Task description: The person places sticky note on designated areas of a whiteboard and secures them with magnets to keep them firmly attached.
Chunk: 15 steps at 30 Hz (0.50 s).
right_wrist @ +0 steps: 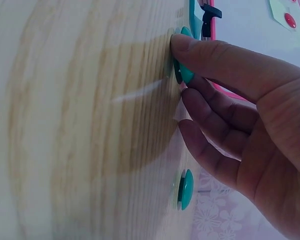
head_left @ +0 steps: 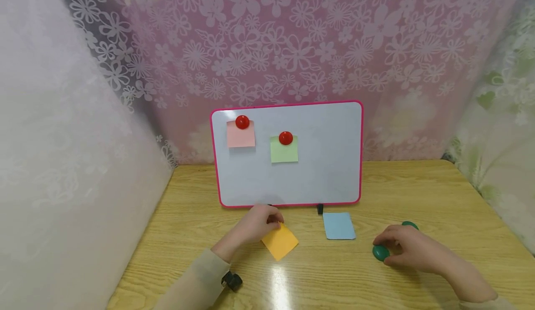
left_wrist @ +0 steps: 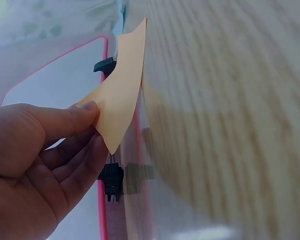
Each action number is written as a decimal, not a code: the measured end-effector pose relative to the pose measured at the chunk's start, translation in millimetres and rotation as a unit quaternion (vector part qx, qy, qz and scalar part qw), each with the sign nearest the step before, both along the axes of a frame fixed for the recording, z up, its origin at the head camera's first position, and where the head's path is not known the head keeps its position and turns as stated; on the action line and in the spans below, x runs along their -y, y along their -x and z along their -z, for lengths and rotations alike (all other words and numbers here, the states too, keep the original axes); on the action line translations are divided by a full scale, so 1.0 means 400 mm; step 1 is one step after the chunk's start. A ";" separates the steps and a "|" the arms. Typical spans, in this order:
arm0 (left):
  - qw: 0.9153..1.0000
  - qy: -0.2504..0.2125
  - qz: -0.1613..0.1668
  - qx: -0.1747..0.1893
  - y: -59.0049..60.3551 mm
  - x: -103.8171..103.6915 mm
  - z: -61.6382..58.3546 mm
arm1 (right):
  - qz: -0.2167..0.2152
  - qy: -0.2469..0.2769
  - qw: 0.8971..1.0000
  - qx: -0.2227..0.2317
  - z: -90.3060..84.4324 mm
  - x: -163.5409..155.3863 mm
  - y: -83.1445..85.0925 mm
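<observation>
Between thumb and fingers my left hand pinches an orange sticky note by one corner, just in front of the whiteboard. The left wrist view shows the note bent, with the thumb on its near end. At the right, my right hand has thumb and fingers around a green round magnet at the tabletop. A second green magnet lies just behind that hand; in the right wrist view this magnet sits apart from the fingers.
A blue sticky note lies on the wooden table before the board. Red magnets hold a pink note and a green note on the board. Black feet support its lower edge. Flowered cloth hangs behind.
</observation>
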<state>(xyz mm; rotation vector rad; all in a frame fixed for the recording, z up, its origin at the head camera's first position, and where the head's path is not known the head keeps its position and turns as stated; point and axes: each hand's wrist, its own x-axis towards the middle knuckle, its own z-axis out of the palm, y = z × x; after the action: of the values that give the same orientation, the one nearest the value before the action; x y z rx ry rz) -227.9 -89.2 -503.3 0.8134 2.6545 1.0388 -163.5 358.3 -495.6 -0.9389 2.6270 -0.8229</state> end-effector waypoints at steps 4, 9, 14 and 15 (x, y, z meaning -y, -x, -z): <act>1.000 -0.019 -0.005 0.010 -0.004 0.005 0.000 | -0.001 0.001 1.000 -0.001 0.005 -0.001 0.003; 0.999 -0.034 -0.009 0.018 -0.006 0.010 0.004 | -0.009 0.003 0.999 -0.035 0.014 -0.001 0.006; 0.999 -0.050 -0.007 0.019 -0.008 0.011 0.005 | -0.010 0.006 0.998 -0.067 0.019 0.000 0.007; 0.998 -0.052 -0.008 0.017 -0.008 0.011 0.004 | -0.009 0.005 0.998 -0.068 0.019 0.001 0.007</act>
<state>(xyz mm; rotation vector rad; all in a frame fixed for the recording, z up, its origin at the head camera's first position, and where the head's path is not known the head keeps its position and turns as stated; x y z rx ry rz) -224.5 -93.8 -505.0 0.7862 2.6016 1.1922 -166.4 358.0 -503.1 -1.0549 2.7272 -0.7958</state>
